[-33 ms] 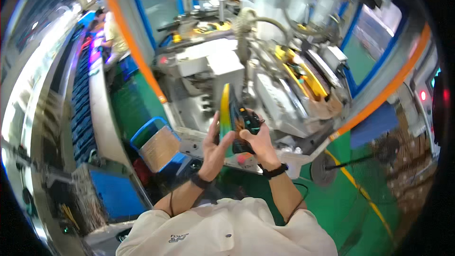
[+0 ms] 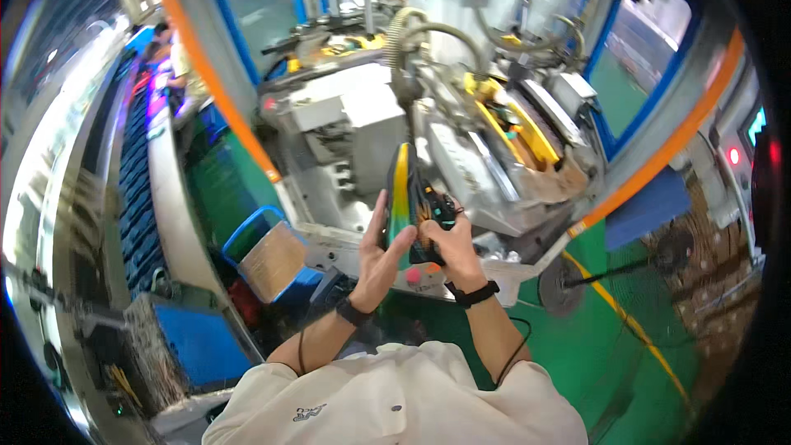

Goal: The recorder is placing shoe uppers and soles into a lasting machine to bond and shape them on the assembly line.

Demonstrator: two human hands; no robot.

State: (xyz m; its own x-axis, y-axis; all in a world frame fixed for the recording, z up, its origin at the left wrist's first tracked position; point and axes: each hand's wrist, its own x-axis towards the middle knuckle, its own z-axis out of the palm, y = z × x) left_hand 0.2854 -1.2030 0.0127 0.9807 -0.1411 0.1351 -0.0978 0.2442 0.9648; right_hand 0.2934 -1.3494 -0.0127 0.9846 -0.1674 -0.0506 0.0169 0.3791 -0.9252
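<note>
In front of my chest I hold a sports shoe (image 2: 400,202), toe pointing away from me. Its sole runs from yellow to green and faces left; the dark upper, with orange and teal touches, faces right. My left hand (image 2: 381,259) rests along the sole side, its thumb lying over the near end. The fingers of my right hand (image 2: 456,249) wrap the upper's side near the opening, thumb on top. Fingers behind the shoe are partly hidden. Both wrists wear dark bands.
Beyond the shoe stands a machine with grey blocks (image 2: 375,128), a ribbed hose (image 2: 395,37) and a yellow holder (image 2: 523,136). Orange-edged posts (image 2: 216,74) flank it. Left are a blue-framed chair (image 2: 272,264) and a conveyor (image 2: 136,189) with a person farther off. A round-ended bar (image 2: 610,274) lies right.
The view has swung slightly, so the machine sits a little further left in the picture. The shoe appears slightly further right, and both hands keep nearly the same hold.
</note>
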